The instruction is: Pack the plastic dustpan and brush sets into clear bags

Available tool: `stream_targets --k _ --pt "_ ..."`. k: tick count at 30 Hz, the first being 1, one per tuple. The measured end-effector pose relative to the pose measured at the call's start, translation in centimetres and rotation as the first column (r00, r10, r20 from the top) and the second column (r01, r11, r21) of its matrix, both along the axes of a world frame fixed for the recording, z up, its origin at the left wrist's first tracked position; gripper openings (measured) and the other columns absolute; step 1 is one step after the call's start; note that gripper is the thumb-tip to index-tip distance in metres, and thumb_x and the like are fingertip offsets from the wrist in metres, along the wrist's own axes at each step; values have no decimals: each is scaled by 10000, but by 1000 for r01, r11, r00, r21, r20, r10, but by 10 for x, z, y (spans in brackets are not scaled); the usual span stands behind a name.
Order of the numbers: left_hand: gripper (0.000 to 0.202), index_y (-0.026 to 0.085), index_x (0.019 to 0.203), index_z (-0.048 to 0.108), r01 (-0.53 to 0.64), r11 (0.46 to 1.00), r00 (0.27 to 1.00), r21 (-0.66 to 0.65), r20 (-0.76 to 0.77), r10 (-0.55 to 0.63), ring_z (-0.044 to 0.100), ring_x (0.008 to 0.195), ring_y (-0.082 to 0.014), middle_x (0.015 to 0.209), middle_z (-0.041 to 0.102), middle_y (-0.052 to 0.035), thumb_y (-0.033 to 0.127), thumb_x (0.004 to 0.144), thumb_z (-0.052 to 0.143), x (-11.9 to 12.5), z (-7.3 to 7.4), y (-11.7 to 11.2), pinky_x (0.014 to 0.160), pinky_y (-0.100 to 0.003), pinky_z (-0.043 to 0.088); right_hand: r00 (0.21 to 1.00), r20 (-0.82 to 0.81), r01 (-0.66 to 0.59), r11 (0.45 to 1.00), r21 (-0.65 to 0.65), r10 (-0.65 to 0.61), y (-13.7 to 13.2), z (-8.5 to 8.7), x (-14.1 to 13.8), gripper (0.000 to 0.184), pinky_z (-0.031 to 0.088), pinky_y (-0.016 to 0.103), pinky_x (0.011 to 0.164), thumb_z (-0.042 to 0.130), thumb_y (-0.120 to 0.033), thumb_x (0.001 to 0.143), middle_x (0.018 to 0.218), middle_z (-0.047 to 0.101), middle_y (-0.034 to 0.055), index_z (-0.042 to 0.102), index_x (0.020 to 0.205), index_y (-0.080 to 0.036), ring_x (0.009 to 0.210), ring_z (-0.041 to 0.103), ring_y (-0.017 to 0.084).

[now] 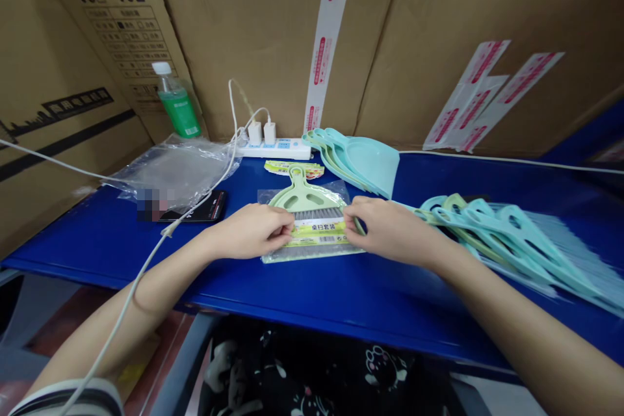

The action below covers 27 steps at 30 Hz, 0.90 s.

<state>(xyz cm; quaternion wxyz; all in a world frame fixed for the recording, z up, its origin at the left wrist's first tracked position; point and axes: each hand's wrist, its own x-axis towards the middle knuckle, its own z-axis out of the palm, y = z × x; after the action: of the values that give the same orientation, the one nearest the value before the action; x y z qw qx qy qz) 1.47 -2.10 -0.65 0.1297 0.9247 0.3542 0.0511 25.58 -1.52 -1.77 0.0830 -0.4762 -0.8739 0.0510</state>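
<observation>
A pale green hand brush (303,195) lies flat in the middle of the blue table (341,292), inside a clear plastic sleeve with a yellow printed label (319,230) across its bristles. My left hand (253,231) pinches the label's left end, fingers closed. My right hand (385,227) pinches the right end of the label and sleeve, fingers closed too. Both hands rest on the table at either side of the brush.
A stack of turquoise dustpans (363,162) sits behind the brush. Several turquoise and green brushes (502,234) lie to the right. Clear plastic bags (175,169), a black phone (195,208), a green bottle (178,104) and a white power strip (275,146) stand left and back. Cardboard boxes (439,32) wall the rear.
</observation>
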Motion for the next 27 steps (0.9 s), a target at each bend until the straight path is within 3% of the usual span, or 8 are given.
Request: stream_targets --k 8,11,13,16,20,23,27 --pt "74 184 721 500 -15 999 999 -42 33 16 472 539 -96 617 536 44 170 784 464 -1 -2 2 558 -223 317 985 140 79 986 145 -99 -9 3 -7 30 192 272 445 488 -180 709 709 541 30 482 717 -209 491 397 117" --pt "52 188 734 492 -36 998 999 -54 31 38 481 542 -98 616 534 48 146 753 468 -1 -2 2 554 -219 320 982 159 62 972 226 -100 -10 3 -8 107 176 277 434 475 -142 702 779 541 64 514 787 -193 520 434 139" --pt "64 190 741 483 -47 997 998 -58 26 48 471 536 -98 608 519 53 128 734 468 0 -2 2 548 -217 316 985 163 2 963 270 -47 -9 3 -8 185 213 276 448 456 -83 688 824 553 84 528 824 -185 603 492 168" --pt "98 192 738 472 -49 998 998 -51 24 50 448 530 -99 593 481 61 100 707 466 0 -3 3 536 -217 305 972 177 -199 936 292 152 -6 3 -9 249 306 279 520 401 -21 722 813 580 76 547 828 -192 687 517 179" --pt "147 191 719 476 -31 999 998 -37 50 33 443 547 -98 600 466 62 53 671 458 -1 -4 4 544 -216 301 904 145 -426 877 222 402 -5 1 -14 254 373 299 618 378 -117 869 732 587 48 612 803 -192 697 515 175" --pt "176 190 719 495 -25 999 998 -37 53 27 452 567 -100 616 478 57 34 657 444 -2 -4 4 555 -214 308 880 96 -475 865 161 465 -7 -1 -17 267 381 302 634 411 -210 914 735 592 43 677 894 -193 688 523 170" --pt "181 188 719 503 -29 999 999 -21 44 30 471 585 -102 658 515 45 31 665 430 0 -3 2 568 -211 331 872 67 -488 859 152 484 -7 -1 -17 281 380 330 689 439 -204 904 708 588 31 703 997 -215 678 522 171"
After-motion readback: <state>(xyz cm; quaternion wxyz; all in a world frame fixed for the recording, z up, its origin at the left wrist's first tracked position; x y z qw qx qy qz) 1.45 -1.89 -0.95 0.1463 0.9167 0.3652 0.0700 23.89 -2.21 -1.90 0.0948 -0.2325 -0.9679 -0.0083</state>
